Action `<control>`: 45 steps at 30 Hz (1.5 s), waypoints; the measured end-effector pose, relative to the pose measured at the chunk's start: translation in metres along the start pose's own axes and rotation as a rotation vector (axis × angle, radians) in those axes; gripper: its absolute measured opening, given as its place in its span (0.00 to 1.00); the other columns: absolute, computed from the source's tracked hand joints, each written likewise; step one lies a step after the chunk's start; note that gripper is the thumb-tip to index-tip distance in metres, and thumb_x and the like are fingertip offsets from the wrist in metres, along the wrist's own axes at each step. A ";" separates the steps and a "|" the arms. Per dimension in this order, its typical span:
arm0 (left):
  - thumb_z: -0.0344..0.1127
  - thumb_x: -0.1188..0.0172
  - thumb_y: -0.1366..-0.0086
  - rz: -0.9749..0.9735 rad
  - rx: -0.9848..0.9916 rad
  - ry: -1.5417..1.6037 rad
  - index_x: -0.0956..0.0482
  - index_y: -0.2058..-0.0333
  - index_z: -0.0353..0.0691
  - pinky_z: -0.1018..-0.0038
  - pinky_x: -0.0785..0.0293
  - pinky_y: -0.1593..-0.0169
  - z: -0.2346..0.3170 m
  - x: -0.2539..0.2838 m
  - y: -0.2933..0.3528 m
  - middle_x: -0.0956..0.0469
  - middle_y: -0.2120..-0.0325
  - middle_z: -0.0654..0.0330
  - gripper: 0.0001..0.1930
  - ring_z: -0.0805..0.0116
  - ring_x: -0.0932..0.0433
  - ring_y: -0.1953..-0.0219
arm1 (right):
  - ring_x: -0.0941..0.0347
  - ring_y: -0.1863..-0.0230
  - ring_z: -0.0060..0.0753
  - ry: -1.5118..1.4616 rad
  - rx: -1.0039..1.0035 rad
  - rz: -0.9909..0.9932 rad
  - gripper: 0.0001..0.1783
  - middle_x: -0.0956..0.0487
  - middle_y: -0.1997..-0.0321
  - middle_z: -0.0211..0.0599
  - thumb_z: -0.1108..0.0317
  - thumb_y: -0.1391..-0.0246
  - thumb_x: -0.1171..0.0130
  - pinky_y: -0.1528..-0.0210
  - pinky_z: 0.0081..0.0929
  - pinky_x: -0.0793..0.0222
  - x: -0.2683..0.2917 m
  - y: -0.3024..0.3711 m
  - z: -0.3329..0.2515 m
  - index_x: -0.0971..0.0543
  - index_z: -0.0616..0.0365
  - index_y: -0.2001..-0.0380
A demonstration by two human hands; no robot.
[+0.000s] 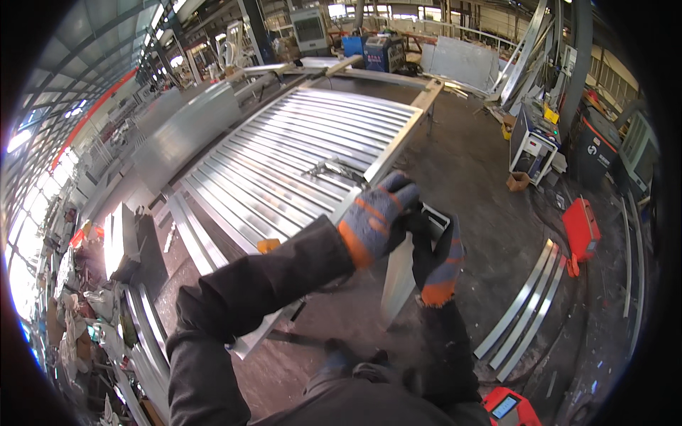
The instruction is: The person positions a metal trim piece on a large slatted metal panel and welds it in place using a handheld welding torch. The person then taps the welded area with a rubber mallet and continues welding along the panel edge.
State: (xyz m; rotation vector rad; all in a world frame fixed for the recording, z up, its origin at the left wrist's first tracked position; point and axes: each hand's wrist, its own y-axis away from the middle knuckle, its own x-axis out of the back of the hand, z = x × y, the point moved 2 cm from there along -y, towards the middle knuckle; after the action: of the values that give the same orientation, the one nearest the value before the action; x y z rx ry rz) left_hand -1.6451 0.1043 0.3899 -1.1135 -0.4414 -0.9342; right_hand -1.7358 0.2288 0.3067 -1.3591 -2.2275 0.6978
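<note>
Both my hands wear grey gloves with orange cuffs and dark fingertips. They are raised close together around the upper end of a silver rectangular metal tube [399,280], which slants down toward the floor. My right hand [442,259] is closed round it, just below its open end. My left hand [378,216] is closed too, its curled fingers at the tube's upper end; the exact contact is hidden by the glove. Beyond my left hand lies a large panel of parallel silver slats [298,135] on a frame stand. A dark metal tool or clamp [334,169] rests on the slats.
Three metal strips [522,309] lie on the floor to the right, near a red case [581,231]. A red device with a screen [506,408] sits at lower right. Long profiles [195,231] and scrap [78,334] are at left. A wheeled machine [533,145] stands far right.
</note>
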 end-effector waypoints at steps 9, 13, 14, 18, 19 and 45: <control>0.28 0.34 0.33 0.000 0.201 0.529 0.23 0.55 0.37 0.74 0.24 0.59 -0.012 -0.005 0.002 0.22 0.65 0.63 0.09 0.74 0.22 0.62 | 0.25 0.58 0.21 -0.222 -0.149 -0.359 0.15 0.20 0.60 0.27 0.75 0.40 0.37 0.55 0.21 0.27 0.042 -0.032 0.032 0.22 0.59 0.50; 0.29 0.31 0.35 0.046 0.301 0.431 0.20 0.52 0.37 0.75 0.23 0.62 -0.004 -0.025 0.028 0.21 0.67 0.63 0.14 0.76 0.22 0.65 | 0.24 0.55 0.20 -0.313 -0.071 -0.349 0.17 0.19 0.57 0.28 0.78 0.43 0.37 0.53 0.21 0.27 0.046 -0.023 0.036 0.22 0.58 0.50; 0.29 0.30 0.36 0.046 0.332 0.430 0.19 0.52 0.37 0.75 0.23 0.62 -0.002 -0.029 0.035 0.20 0.67 0.63 0.15 0.76 0.21 0.66 | 0.24 0.54 0.20 -0.278 -0.082 -0.343 0.18 0.19 0.56 0.29 0.79 0.45 0.37 0.53 0.21 0.27 0.047 -0.018 0.033 0.22 0.58 0.50; 0.30 0.27 0.40 0.157 0.246 0.354 0.16 0.55 0.39 0.74 0.22 0.64 0.012 -0.035 0.054 0.17 0.69 0.61 0.14 0.70 0.18 0.68 | 0.22 0.54 0.20 -0.174 -0.176 -0.292 0.20 0.17 0.56 0.29 0.80 0.48 0.33 0.53 0.23 0.26 0.059 0.005 0.014 0.22 0.58 0.51; 0.30 0.27 0.41 0.167 0.225 0.317 0.16 0.55 0.39 0.73 0.22 0.64 0.016 -0.034 0.059 0.17 0.68 0.60 0.15 0.68 0.17 0.68 | 0.21 0.57 0.22 -0.083 -0.154 -0.272 0.20 0.16 0.58 0.30 0.78 0.51 0.29 0.55 0.25 0.25 0.061 0.009 0.008 0.21 0.58 0.53; 0.39 0.29 0.36 0.262 0.441 0.490 0.24 0.44 0.35 0.64 0.22 0.50 -0.041 -0.163 0.140 0.17 0.55 0.47 0.25 0.52 0.16 0.52 | 0.25 0.58 0.26 -0.212 -0.141 -0.014 0.16 0.20 0.56 0.29 0.62 0.35 0.39 0.54 0.26 0.29 0.045 -0.043 0.001 0.20 0.61 0.50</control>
State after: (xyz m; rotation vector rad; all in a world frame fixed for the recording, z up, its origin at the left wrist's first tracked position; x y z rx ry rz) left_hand -1.6286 0.1526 0.1771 -0.5000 -0.0839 -0.7924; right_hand -1.7850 0.2518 0.3372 -1.3910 -2.4917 0.7215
